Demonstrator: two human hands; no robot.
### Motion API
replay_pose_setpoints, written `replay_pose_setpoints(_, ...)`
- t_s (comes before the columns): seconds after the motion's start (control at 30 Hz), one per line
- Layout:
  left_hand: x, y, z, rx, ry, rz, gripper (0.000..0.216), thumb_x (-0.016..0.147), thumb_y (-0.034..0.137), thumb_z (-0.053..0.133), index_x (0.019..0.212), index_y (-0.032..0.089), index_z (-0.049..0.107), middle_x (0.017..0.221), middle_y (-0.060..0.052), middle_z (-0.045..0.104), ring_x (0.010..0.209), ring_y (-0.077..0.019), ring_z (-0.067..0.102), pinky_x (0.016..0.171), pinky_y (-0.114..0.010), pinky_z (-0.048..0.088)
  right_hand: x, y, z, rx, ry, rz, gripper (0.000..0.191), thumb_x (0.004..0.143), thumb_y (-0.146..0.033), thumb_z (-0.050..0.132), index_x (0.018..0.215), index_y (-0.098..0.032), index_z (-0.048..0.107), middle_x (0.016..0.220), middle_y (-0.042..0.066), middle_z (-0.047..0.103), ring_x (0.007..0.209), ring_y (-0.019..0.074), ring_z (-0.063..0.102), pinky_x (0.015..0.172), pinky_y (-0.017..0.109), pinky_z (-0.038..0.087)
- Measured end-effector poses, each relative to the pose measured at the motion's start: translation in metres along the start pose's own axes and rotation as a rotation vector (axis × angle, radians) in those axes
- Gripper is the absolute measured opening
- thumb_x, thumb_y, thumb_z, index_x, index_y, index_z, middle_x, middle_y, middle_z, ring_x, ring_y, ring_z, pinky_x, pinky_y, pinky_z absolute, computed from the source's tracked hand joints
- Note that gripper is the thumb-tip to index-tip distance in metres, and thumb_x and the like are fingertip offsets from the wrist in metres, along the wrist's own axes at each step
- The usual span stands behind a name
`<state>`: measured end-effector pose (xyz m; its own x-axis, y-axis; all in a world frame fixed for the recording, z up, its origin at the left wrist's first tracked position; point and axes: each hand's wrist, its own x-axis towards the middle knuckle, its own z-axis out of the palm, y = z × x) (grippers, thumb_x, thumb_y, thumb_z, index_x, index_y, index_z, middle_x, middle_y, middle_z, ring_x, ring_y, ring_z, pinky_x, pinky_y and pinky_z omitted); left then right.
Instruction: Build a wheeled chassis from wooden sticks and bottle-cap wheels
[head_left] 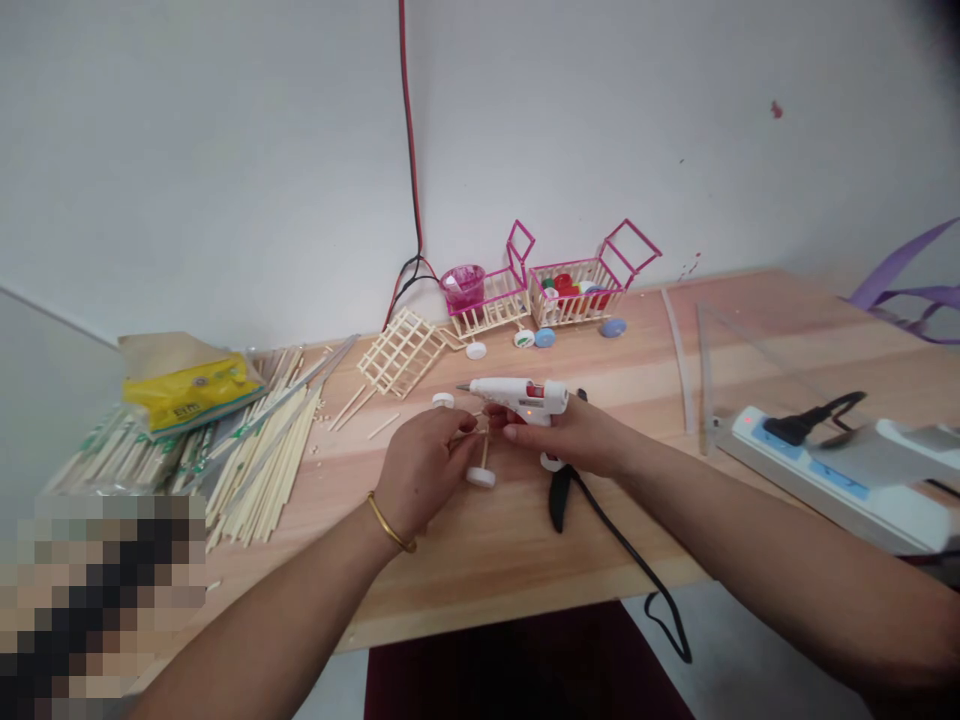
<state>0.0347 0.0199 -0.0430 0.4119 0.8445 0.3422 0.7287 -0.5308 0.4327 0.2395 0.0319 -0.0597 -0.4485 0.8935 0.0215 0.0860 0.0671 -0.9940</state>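
Observation:
Between my two hands is a small wooden stick frame (485, 440) with white round caps as wheels, one of them a white cap (481, 477) at its near end. My left hand (427, 465), with a gold bangle at the wrist, is closed with its fingertips on the frame. Closed too, my right hand (581, 435) reaches the frame's sticks with thumb and fingers. A white hot glue gun (517, 395) points left just behind the right hand, which hides part of its handle. Whether that hand touches the gun I cannot tell.
Behind are a stick lattice (405, 355) and two magenta-trimmed stick carts, one holding coloured caps (566, 290), the other beside a magenta cup (463, 287). Loose sticks (262, 470) and a yellow packet (191, 390) lie left. A power strip (832, 480) and black cord (622, 545) lie right.

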Motion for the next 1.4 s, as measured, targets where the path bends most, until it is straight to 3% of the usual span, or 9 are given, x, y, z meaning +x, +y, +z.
replay_pose_setpoints(0.2,0.001,-0.001,-0.001,-0.001,-0.047,0.006,0.003,0.082,0.018,0.06,0.082,0.017,0.063,0.068,0.0,0.061,0.061,-0.0132,0.053,0.058,-0.025,0.039,0.0,-0.006,0.0,-0.126,-0.008,-0.046,0.043,0.079,-0.033,0.063,0.12,-0.021,0.058,0.108,0.005,0.068,0.101,0.0216,0.062,0.092,0.04,0.047)
replay_pose_setpoints(0.3,0.001,-0.004,-0.001,0.002,-0.03,0.018,0.007,0.081,0.017,0.06,0.087,0.017,0.063,0.073,-0.001,0.063,0.062,-0.013,0.053,0.058,-0.025,0.04,-0.001,-0.015,-0.007,-0.327,0.203,-0.003,0.032,0.077,-0.035,0.062,0.103,-0.017,0.061,0.093,0.006,0.069,0.082,0.0204,0.064,0.073,0.034,0.05)
replay_pose_setpoints(0.43,0.0,-0.006,0.0,-0.001,-0.013,0.022,0.007,0.081,0.018,0.059,0.087,0.018,0.063,0.073,-0.001,0.063,0.062,-0.0124,0.053,0.059,-0.025,0.041,-0.009,-0.026,-0.027,-0.763,0.561,0.07,0.027,0.078,-0.041,0.058,0.093,-0.02,0.055,0.079,0.006,0.065,0.068,0.0207,0.059,0.056,0.029,0.04)
replay_pose_setpoints(0.53,0.0,-0.005,0.0,-0.006,-0.009,0.031,0.006,0.082,0.019,0.059,0.085,0.018,0.063,0.073,-0.001,0.063,0.062,-0.0123,0.053,0.059,-0.025,0.041,-0.014,-0.025,-0.04,-0.997,0.614,0.192,0.035,0.077,-0.046,0.058,0.097,-0.017,0.051,0.083,0.012,0.064,0.071,0.0254,0.06,0.054,0.029,0.036)
replay_pose_setpoints(0.83,0.0,-0.005,-0.002,-0.008,-0.009,0.03,0.006,0.081,0.016,0.059,0.083,0.017,0.064,0.072,-0.001,0.063,0.061,-0.0121,0.052,0.058,-0.025,0.039,-0.019,-0.004,-0.056,-1.169,0.363,0.221,0.041,0.078,-0.046,0.055,0.107,-0.017,0.056,0.106,0.016,0.059,0.091,0.0308,0.059,0.069,0.037,0.042)
replay_pose_setpoints(0.93,0.0,-0.006,-0.002,-0.012,0.001,0.037,0.005,0.081,0.015,0.058,0.082,0.017,0.063,0.074,-0.001,0.063,0.063,-0.0124,0.053,0.06,-0.025,0.04,-0.021,-0.015,-0.05,-1.196,0.471,0.088,0.046,0.073,-0.047,0.063,0.108,-0.018,0.057,0.109,0.016,0.056,0.1,0.0338,0.054,0.075,0.041,0.043)
replay_pose_setpoints(1.03,0.001,-0.006,-0.002,-0.028,-0.004,0.034,0.005,0.081,0.014,0.059,0.082,0.017,0.062,0.073,-0.001,0.063,0.066,-0.0131,0.055,0.062,-0.025,0.042,-0.018,-0.024,-0.029,-1.016,0.501,-0.145,0.022,0.084,-0.034,0.054,0.097,-0.017,0.059,0.093,0.01,0.06,0.085,0.0219,0.058,0.072,0.032,0.043)
replay_pose_setpoints(1.17,0.0,-0.007,-0.001,-0.034,-0.02,0.051,0.006,0.081,0.014,0.058,0.083,0.017,0.062,0.077,-0.002,0.064,0.071,-0.0144,0.056,0.065,-0.026,0.043,-0.009,-0.016,0.004,-0.904,0.123,-0.296,0.014,0.088,-0.027,0.051,0.093,-0.018,0.06,0.084,0.004,0.062,0.074,0.0152,0.056,0.066,0.027,0.041)
replay_pose_setpoints(1.4,0.0,-0.005,-0.001,-0.065,-0.038,0.103,0.004,0.082,0.016,0.059,0.083,0.016,0.063,0.075,-0.002,0.063,0.07,-0.0142,0.055,0.064,-0.026,0.043,-0.001,-0.001,0.018,-0.911,0.031,-0.294,0.017,0.09,-0.024,0.049,0.099,-0.016,0.061,0.09,0.007,0.063,0.082,0.0169,0.057,0.072,0.028,0.041)
